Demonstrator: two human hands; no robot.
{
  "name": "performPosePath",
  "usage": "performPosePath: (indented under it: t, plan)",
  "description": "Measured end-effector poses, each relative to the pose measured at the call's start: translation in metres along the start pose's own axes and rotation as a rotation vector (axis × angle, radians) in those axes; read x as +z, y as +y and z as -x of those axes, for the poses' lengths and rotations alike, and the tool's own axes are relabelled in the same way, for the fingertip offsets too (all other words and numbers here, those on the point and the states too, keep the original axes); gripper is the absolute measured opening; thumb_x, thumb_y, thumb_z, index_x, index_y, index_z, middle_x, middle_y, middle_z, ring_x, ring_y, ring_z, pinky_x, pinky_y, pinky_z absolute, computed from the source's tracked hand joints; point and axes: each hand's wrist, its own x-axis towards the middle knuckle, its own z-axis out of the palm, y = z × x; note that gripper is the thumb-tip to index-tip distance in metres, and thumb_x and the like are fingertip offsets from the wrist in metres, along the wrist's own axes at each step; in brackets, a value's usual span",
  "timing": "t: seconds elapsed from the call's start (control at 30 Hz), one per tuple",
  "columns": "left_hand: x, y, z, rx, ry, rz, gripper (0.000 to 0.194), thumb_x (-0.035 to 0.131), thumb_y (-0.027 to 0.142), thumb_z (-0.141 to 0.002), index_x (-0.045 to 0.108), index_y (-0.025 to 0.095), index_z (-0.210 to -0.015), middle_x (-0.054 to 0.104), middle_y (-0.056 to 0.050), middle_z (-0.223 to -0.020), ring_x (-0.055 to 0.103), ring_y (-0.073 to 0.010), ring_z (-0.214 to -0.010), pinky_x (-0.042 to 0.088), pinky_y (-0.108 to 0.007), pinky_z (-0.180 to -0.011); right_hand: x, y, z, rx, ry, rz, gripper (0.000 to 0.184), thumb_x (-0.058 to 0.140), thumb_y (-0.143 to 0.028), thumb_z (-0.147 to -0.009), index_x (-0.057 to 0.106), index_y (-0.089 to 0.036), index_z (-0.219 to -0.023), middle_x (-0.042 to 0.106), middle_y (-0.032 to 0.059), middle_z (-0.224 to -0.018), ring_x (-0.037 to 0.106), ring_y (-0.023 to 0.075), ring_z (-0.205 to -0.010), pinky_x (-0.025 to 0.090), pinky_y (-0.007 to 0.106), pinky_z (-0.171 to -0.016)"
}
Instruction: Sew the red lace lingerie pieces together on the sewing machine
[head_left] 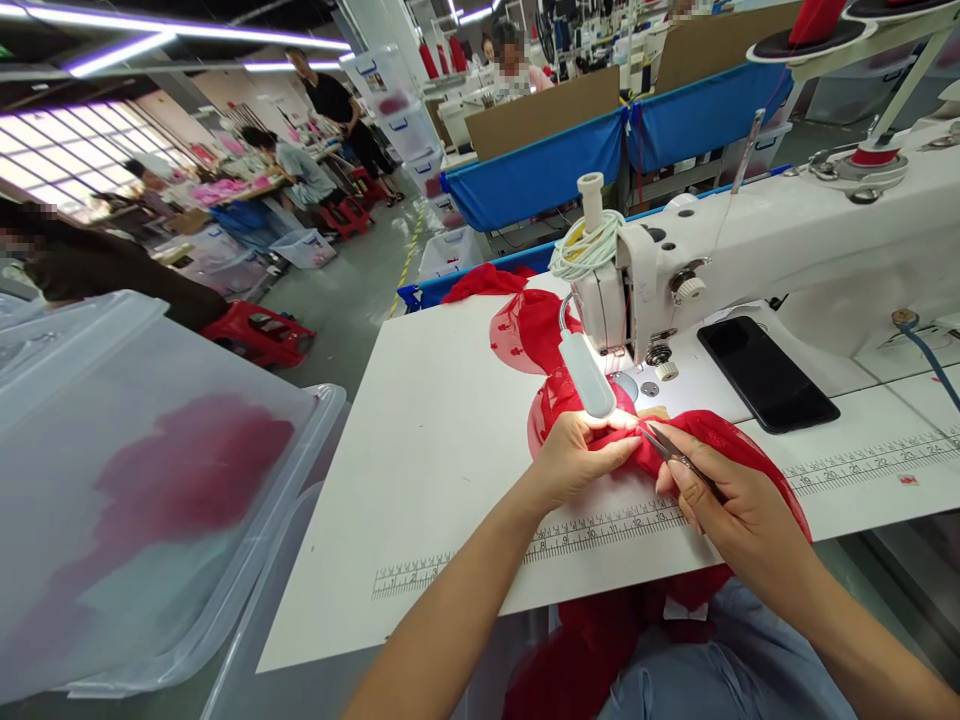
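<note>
Draping across the white table [420, 420] beside the sewing machine [750, 240], the red fabric [559, 392], pinched in the left hand [574, 455] while the right hand's [724, 490] fingers clamp a slim metal tool [686, 465], appears light, soft and snag-prone, best held close to the worked spot.

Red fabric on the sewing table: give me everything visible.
The red fabric looks thin, with sheer patterned round-edged panels and denser gathered parts. It lies bunched on the white tabletop, partly hidden by a small lamp. The left hand pinches it; the right hand holds a pointed metal tool at it. Rightward it reaches the front edge.
</note>
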Motion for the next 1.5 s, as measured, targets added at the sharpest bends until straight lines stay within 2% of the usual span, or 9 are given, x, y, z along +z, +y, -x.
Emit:
performPosePath:
  t: [0.13,0.37,0.6,0.7,0.8,0.97,1.13,1.3,1.5]
  plan:
    - [0.000,0.002,0.000,0.022,-0.001,-0.016,0.020,0.068,0.034,-0.081,0.072,0.014,-0.079,0.068,-0.005,-0.083,0.058,-0.0164,-0.080,0.044,-0.028,-0.073,0.000,-0.001,-0.001,-0.012,0.009,0.048,0.047,0.047,-0.046,-0.096,0.060,-0.026,-0.137,0.066,0.0000,-0.076,0.048,0.0111,-0.049,0.042,0.025,-0.042]
    - [0.000,0.002,0.001,0.026,-0.018,-0.038,0.026,0.070,0.040,-0.080,0.066,0.016,-0.069,0.063,-0.003,-0.074,0.055,-0.0159,-0.075,0.043,-0.027,-0.068,0.001,0.000,0.000,-0.068,0.047,0.120,0.045,0.047,-0.043,-0.097,0.061,-0.026,-0.136,0.069,0.0004,-0.077,0.059,0.0142,-0.057,0.051,0.027,-0.051]
    - [-0.001,0.002,0.002,0.015,-0.027,-0.068,0.052,0.057,0.051,-0.090,0.036,0.018,-0.055,0.033,0.003,-0.061,0.028,-0.0098,-0.059,0.026,-0.027,-0.055,0.006,0.008,-0.002,-0.126,0.055,0.079,0.043,0.047,-0.039,-0.098,0.060,-0.028,-0.138,0.068,-0.0003,-0.076,0.062,0.0144,-0.061,0.054,0.028,-0.057]
    - [-0.002,-0.002,0.002,-0.030,-0.012,-0.036,0.054,0.058,0.053,-0.089,0.032,0.019,-0.054,0.026,0.004,-0.058,0.023,-0.0096,-0.057,0.021,-0.029,-0.053,0.006,0.011,-0.001,-0.125,0.045,0.080,0.044,0.047,-0.039,-0.099,0.058,-0.029,-0.140,0.067,0.0001,-0.077,0.062,0.0148,-0.062,0.055,0.028,-0.058]
    - [-0.003,-0.006,0.002,-0.067,0.011,-0.029,0.055,0.059,0.055,-0.088,0.033,0.019,-0.053,0.027,0.003,-0.057,0.023,-0.0098,-0.057,0.020,-0.029,-0.052,0.005,0.008,-0.001,-0.114,0.036,0.094,0.044,0.046,-0.040,-0.099,0.057,-0.029,-0.140,0.066,0.0002,-0.076,0.061,0.0148,-0.062,0.055,0.029,-0.060]
    - [-0.001,-0.003,0.002,0.004,0.002,-0.014,0.045,0.061,0.048,-0.087,0.047,0.017,-0.058,0.038,0.001,-0.062,0.032,-0.0105,-0.062,0.026,-0.027,-0.056,0.004,0.000,-0.001,-0.128,0.027,0.116,0.042,0.046,-0.037,-0.098,0.063,-0.025,-0.135,0.065,-0.0002,-0.074,0.058,0.0134,-0.058,0.054,0.027,-0.059]
    - [0.000,-0.002,0.002,-0.004,0.008,0.008,0.051,0.060,0.046,-0.088,0.033,0.019,-0.053,0.024,0.005,-0.056,0.021,-0.0080,-0.056,0.017,-0.028,-0.052,0.004,-0.003,-0.001,-0.129,0.022,0.129,0.040,0.044,-0.034,-0.099,0.066,-0.023,-0.130,0.063,-0.0013,-0.072,0.052,0.0108,-0.052,0.049,0.024,-0.050]
    - [0.001,-0.001,0.004,0.006,0.014,0.022,0.053,0.062,0.045,-0.087,0.031,0.019,-0.053,0.023,0.006,-0.055,0.020,-0.0078,-0.055,0.017,-0.028,-0.051,0.004,-0.005,0.001,-0.143,0.029,0.138,0.039,0.045,-0.034,-0.099,0.065,-0.023,-0.130,0.064,-0.0016,-0.072,0.050,0.0097,-0.050,0.042,0.022,-0.041]
    - [0.002,0.001,0.005,0.016,0.023,0.020,0.050,0.059,0.040,-0.089,0.030,0.019,-0.053,0.024,0.005,-0.055,0.020,-0.0082,-0.055,0.017,-0.029,-0.052,0.006,0.001,0.001,-0.163,0.051,0.121,0.041,0.045,-0.033,-0.099,0.061,-0.023,-0.135,0.064,-0.0017,-0.072,0.056,0.0105,-0.055,0.045,0.022,-0.044]
